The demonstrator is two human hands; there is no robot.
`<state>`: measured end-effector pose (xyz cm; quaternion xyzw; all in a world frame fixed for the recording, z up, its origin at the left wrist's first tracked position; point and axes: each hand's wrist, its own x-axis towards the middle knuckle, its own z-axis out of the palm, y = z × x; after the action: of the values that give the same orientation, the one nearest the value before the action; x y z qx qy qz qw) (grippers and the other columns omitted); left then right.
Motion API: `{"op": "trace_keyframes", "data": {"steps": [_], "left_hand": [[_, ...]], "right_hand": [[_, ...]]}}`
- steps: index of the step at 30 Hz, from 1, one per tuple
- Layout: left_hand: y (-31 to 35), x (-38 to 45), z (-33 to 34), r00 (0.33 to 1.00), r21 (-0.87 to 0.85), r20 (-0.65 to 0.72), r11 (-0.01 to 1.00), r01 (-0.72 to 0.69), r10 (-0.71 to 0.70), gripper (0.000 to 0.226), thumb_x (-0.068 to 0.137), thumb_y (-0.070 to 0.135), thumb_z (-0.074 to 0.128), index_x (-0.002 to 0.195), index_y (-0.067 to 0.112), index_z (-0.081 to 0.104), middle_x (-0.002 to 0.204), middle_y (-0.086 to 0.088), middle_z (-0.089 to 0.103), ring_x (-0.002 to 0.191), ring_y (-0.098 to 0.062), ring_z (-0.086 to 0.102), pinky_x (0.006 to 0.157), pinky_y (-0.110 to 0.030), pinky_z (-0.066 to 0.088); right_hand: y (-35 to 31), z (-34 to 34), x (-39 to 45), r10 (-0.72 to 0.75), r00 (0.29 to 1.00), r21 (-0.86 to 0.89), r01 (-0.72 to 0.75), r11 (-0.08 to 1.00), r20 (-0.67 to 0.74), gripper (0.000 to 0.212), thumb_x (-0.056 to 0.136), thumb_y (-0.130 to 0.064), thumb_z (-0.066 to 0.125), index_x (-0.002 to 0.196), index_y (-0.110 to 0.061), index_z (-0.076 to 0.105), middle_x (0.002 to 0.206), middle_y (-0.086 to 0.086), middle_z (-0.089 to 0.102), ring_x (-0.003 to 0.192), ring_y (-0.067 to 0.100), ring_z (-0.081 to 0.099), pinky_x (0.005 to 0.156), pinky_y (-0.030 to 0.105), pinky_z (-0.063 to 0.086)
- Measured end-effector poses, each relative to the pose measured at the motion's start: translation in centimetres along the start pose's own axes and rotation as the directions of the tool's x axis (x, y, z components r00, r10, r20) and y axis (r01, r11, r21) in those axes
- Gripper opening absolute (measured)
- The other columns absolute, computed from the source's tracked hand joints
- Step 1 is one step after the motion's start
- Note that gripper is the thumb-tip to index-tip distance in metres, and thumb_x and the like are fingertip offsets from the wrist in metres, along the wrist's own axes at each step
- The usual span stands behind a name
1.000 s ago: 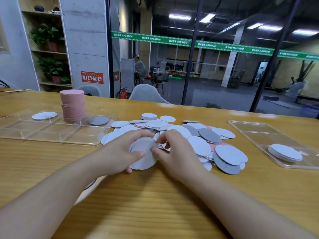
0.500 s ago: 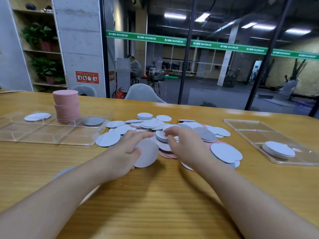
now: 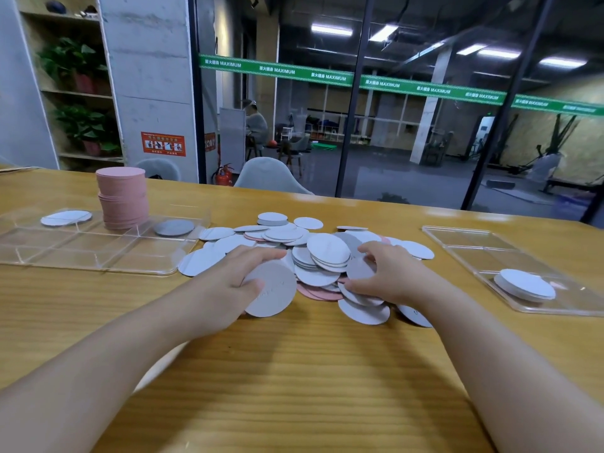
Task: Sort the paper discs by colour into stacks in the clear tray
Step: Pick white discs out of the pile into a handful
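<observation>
Grey disc [image 3: 271,289]: in left hand [image 3: 228,282], thumb on top, fingers curled under its edge; sits at near-left edge of the heap, tilted up off the surface. A sec ago both hands were on it; now left alone has it.
Right hand [image 3: 389,276]: has let go of that disc & moved right, into the heap; fingers curled down onto loose discs, thumb at a pale disc's edge. Whether it actually pinches one: cannot tell.
Loose pile [image 3: 327,253]: unsorted discs mid-surface, between the hands and beyond; mostly white/pale, some grey, a few pink showing under the near side. Looks slightly reshuffled vs. before, w/ a small pale stack now exposed in the middle.
Left tray [image 3: 98,253]: clear, w/ compartments, just left of pile. Holds tall pink stack [image 3: 121,197], a flat white disc pair [image 3: 66,218] in far-left cell, one grey disc in tray [image 3: 174,227] in the cell nearest the pile.
Right tray [image 3: 474,243]: clear, well to the right; low white stack [image 3: 524,285] in its near part.
Meaning: judged as mid-sort. Left is collecting greys in hand, right is hunting the next match. Probable dest. for held disc = grey cell in left tray.
Progress: pink mostly done by the look of it; white & grey largely still in pile.
Surface [image 3: 294,371]: wooden, carries everything.
</observation>
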<state>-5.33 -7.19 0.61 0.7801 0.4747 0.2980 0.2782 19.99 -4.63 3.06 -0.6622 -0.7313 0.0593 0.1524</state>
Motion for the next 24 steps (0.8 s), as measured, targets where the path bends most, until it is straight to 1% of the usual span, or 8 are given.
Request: {"op": "trace_keyframes", "data": {"steps": [2,5,7,10,14,18,20,24], "left_hand": [[0.0,0.0,0.0,1.000,0.009,-0.001,1.000,0.002,-0.002,0.047,0.099,0.018,0.040,0.114,0.063,0.036,0.132,0.029,0.035,0.109,0.007,0.038,0.090,-0.025,0.042],[0.2,-0.1,0.0,1.000,0.017,0.001,1.000,0.003,-0.003,0.046,0.099,0.019,0.039,0.115,0.062,0.037,0.132,0.029,0.034,0.109,0.005,0.038,0.094,-0.026,0.041],[0.3,-0.1,0.0,1.000,0.021,0.001,1.000,0.005,-0.005,0.046,0.099,0.018,0.039,0.116,0.061,0.037,0.134,0.029,0.033,0.111,0.002,0.037,0.097,-0.027,0.041],[0.5,-0.1,0.0,1.000,0.021,0.000,1.000,0.009,-0.009,0.046,0.100,0.018,0.038,0.117,0.060,0.036,0.133,0.028,0.034,0.114,0.001,0.035,0.098,-0.025,0.039],[0.5,-0.2,-0.1,1.000,0.027,0.003,1.000,0.006,-0.006,0.046,0.099,0.018,0.039,0.119,0.060,0.036,0.132,0.029,0.034,0.114,0.004,0.036,0.094,-0.023,0.038],[0.4,-0.1,-0.2,1.000,0.031,0.009,0.999,0.007,-0.007,0.045,0.099,0.021,0.039,0.116,0.063,0.036,0.131,0.032,0.032,0.117,0.003,0.034,0.099,-0.027,0.038],[0.4,-0.1,-0.2,1.000,0.040,0.008,0.999,0.004,-0.004,0.044,0.100,0.022,0.039,0.116,0.062,0.035,0.132,0.031,0.032,0.117,0.003,0.033,0.098,-0.025,0.037],[0.6,-0.2,-0.2,1.000,0.047,0.008,0.999,0.005,-0.006,0.045,0.100,0.021,0.039,0.117,0.062,0.034,0.131,0.032,0.032,0.121,0.005,0.029,0.099,-0.022,0.032]], "right_hand": [[-0.1,0.0,0.1,0.007,0.999,0.038,-0.006,0.999,-0.042,0.071,0.077,-0.047,0.069,0.137,-0.022,0.039,0.125,-0.001,0.055,0.126,0.016,0.042,0.108,0.031,0.032],[-0.5,0.3,0.6,-0.001,0.978,0.134,0.029,0.991,-0.206,0.069,0.074,-0.050,0.071,0.133,-0.022,0.046,0.121,-0.004,0.056,0.119,0.017,0.046,0.094,0.034,0.043],[-1.1,1.0,1.2,-0.035,0.949,0.144,0.083,0.986,-0.312,0.065,0.077,-0.050,0.069,0.130,-0.019,0.048,0.118,-0.002,0.057,0.116,0.020,0.046,0.092,0.034,0.042],[-2.2,2.5,2.4,-0.063,0.923,0.164,0.134,0.977,-0.381,0.063,0.079,-0.050,0.067,0.130,-0.019,0.047,0.119,-0.002,0.055,0.116,0.019,0.041,0.090,0.027,0.035],[-2.4,4.5,3.4,-0.057,0.931,0.133,0.112,0.985,-0.361,0.064,0.079,-0.055,0.063,0.130,-0.020,0.046,0.122,-0.001,0.055,0.119,0.022,0.041,0.094,0.032,0.034],[-1.9,5.2,3.2,-0.040,0.946,0.119,0.082,0.990,-0.321,0.065,0.076,-0.054,0.065,0.130,-0.023,0.046,0.124,-0.002,0.055,0.117,0.023,0.043,0.093,0.034,0.036],[-1.8,5.2,3.1,-0.029,0.947,0.148,0.080,0.986,-0.319,0.065,0.075,-0.052,0.067,0.129,-0.024,0.045,0.125,-0.003,0.054,0.117,0.022,0.042,0.094,0.034,0.036],[-2.0,5.2,2.8,-0.054,0.961,0.121,0.090,0.989,-0.273,0.069,0.071,-0.059,0.064,0.130,-0.028,0.043,0.127,-0.006,0.051,0.117,0.021,0.040,0.094,0.036,0.036]]}}
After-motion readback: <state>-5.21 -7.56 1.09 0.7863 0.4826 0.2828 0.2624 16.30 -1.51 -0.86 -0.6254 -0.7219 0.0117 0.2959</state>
